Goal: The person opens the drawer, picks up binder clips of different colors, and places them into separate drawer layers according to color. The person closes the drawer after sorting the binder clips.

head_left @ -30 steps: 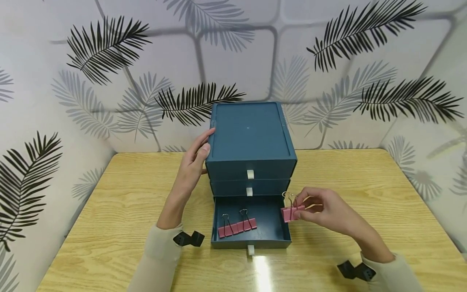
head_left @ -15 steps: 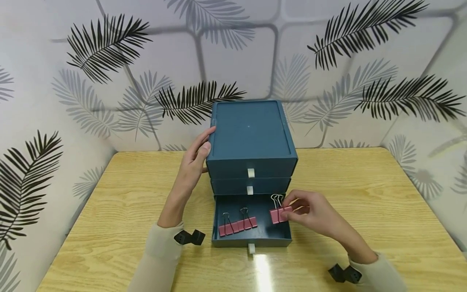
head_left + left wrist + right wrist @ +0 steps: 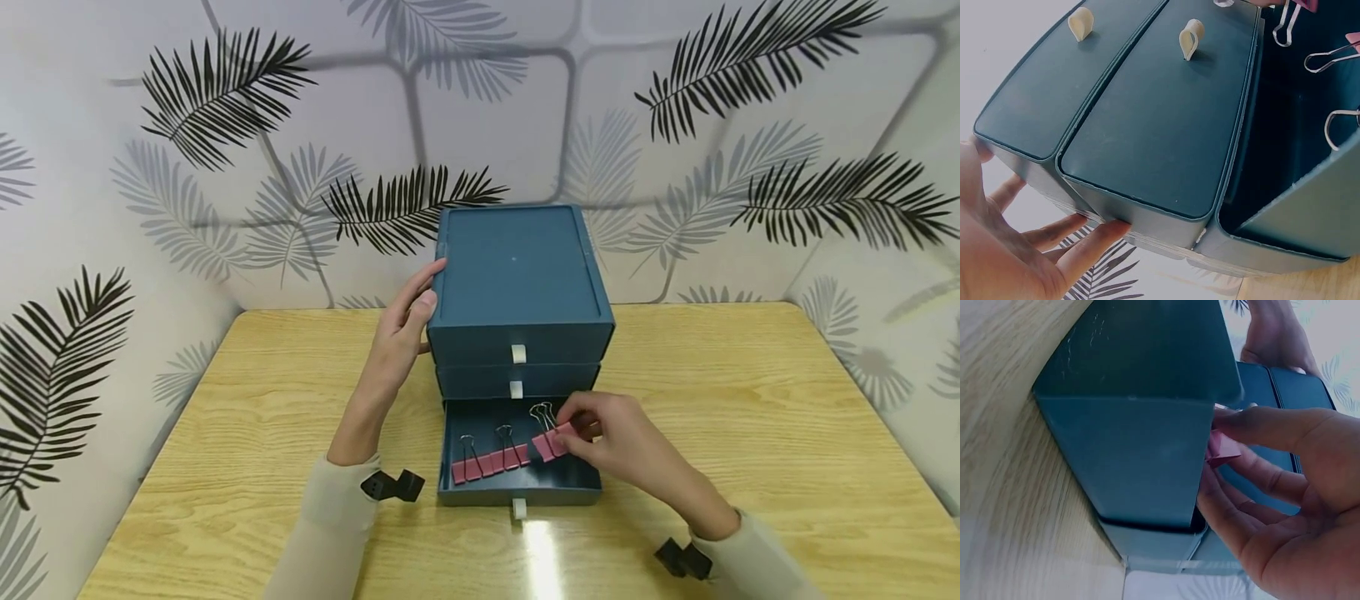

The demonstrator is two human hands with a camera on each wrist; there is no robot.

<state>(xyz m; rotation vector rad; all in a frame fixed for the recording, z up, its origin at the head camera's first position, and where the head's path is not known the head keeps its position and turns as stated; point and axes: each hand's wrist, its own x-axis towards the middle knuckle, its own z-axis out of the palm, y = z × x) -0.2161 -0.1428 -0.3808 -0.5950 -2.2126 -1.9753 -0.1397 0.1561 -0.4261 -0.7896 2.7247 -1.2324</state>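
Note:
A dark blue drawer box (image 3: 517, 267) stands on the table with its bottom drawer (image 3: 517, 497) pulled out. My left hand (image 3: 393, 342) rests along the box's left side, fingers spread on it in the left wrist view. My right hand (image 3: 618, 433) pinches a pink binder clip (image 3: 547, 444) over the right part of the open drawer, its wire handles pointing up. Just left of it, two pink binder clips (image 3: 491, 462) lie side by side in the drawer. In the right wrist view the drawer wall (image 3: 1129, 456) hides part of the held pink clip (image 3: 1225, 449).
Two upper drawers (image 3: 480, 382) are shut, each with a white pull tab (image 3: 518, 354). The wooden table (image 3: 262, 417) extends to both sides. Behind the box is a wall (image 3: 495, 125) with a leaf pattern.
My right hand has moved left, carrying the pink binder clip from the drawer's right edge further in over the drawer. The left hand stays on the box's side.

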